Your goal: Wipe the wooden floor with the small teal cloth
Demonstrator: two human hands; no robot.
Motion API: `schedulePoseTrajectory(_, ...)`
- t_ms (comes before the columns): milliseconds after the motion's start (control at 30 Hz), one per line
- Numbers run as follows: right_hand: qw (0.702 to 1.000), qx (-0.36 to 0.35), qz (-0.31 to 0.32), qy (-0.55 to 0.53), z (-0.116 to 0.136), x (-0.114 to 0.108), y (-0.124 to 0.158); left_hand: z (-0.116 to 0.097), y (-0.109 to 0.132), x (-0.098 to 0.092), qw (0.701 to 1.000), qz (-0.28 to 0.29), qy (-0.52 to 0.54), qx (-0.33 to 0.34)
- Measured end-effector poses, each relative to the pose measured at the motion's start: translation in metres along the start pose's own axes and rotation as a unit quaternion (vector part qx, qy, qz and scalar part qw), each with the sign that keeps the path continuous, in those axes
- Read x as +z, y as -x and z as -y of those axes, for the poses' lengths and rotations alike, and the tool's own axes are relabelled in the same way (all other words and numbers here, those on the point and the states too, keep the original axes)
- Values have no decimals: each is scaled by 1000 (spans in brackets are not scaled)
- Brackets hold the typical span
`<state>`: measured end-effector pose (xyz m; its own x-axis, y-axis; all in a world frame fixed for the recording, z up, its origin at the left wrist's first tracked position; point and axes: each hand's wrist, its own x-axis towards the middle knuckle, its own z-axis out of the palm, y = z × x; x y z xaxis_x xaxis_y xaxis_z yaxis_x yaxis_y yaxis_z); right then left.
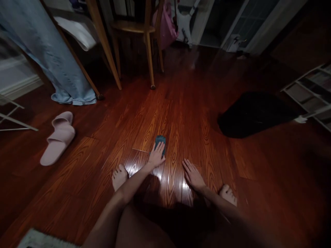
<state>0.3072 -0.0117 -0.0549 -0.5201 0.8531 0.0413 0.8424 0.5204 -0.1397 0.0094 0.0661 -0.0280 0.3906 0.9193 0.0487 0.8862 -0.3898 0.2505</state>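
Note:
My left hand (156, 156) lies palm down with its fingers stretched over a small, flat, dark teal item (160, 138) on the floor. The item has rounded corners, and its near part is hidden under my fingers; I cannot make out its kind. To the right, my right hand (193, 175) reaches low over the shiny reddish-brown wood floor (174, 144) with its fingers straight and together. Nothing is in it. Whether its palm touches the boards cannot be seen.
My bare feet flank my hands. Pink slippers (58, 141) are on the left, near hanging jeans (62, 62). A wooden chair (131, 27) stands ahead. A black soft-looking heap (256, 113) lies right, beside a white rack (307, 96). A pale mat (43, 239) shows bottom left.

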Motion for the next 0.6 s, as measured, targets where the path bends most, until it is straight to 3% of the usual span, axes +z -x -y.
schedulePoseTrajectory(233, 999, 2, -35, 29, 9, 7, -4, 9, 29, 2, 999, 0, -45, -27)
schedulePoseTrajectory(400, 998, 4, -57, 34, 10, 12, -6, 27, 21, -8, 998, 19, -52, -1)
schedulePoseTrajectory(500, 998, 2, -52, 37, 10, 10, -5, 41, 7, -17, 994, 6, -56, -98)
schedulePoseTrajectory(600, 998, 1, -46, 40, 10, 7, -4, 41, 6, -16, 979, -19, -62, -191)
